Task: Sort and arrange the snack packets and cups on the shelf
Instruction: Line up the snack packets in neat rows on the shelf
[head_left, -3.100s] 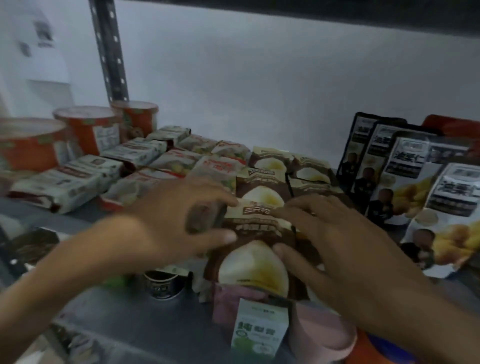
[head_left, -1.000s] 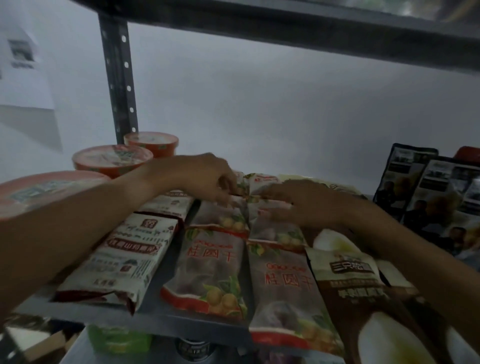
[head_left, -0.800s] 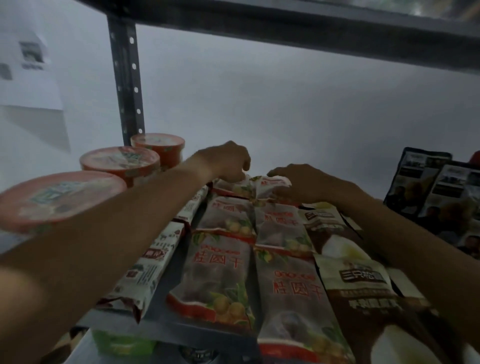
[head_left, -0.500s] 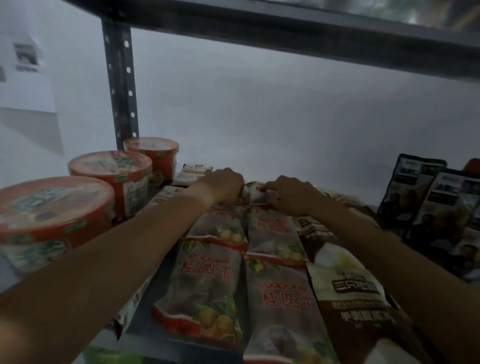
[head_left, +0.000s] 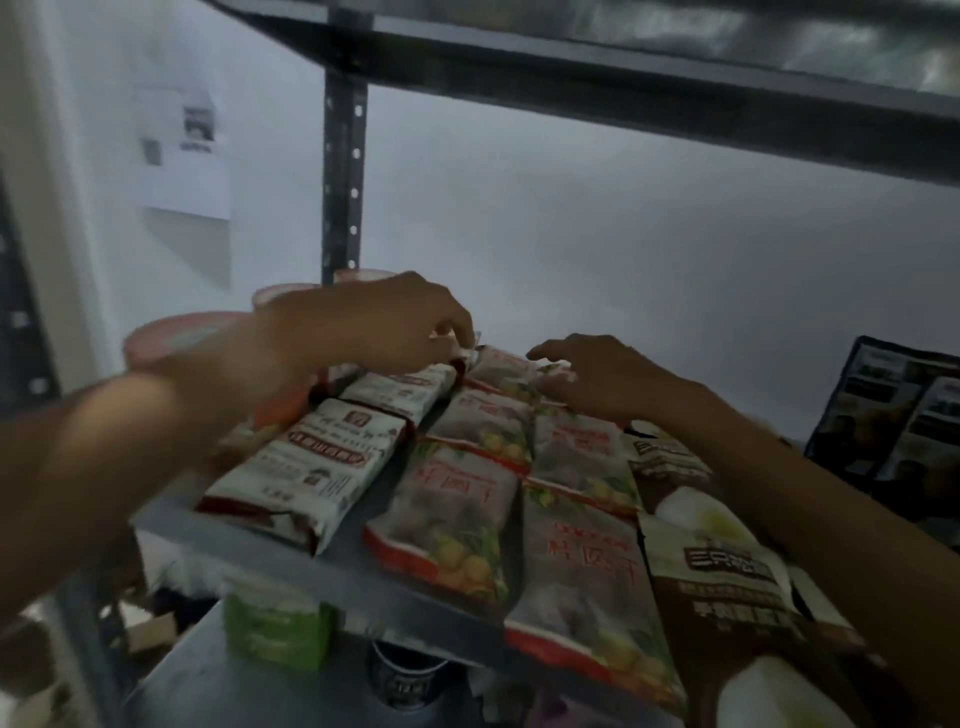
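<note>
With the translucent red-edged fruit packets (head_left: 462, 514) already lying in neat columns along the grey metal shelf (head_left: 291, 556), only the far row at frame centre seems left, where the left hand (head_left: 384, 327) pinches a small packet end (head_left: 464, 349) while the right hand (head_left: 592, 374) rests loosely spread on the rearmost packet (head_left: 506, 366).

head view, close over shelf (head_left: 291, 551)
</note>
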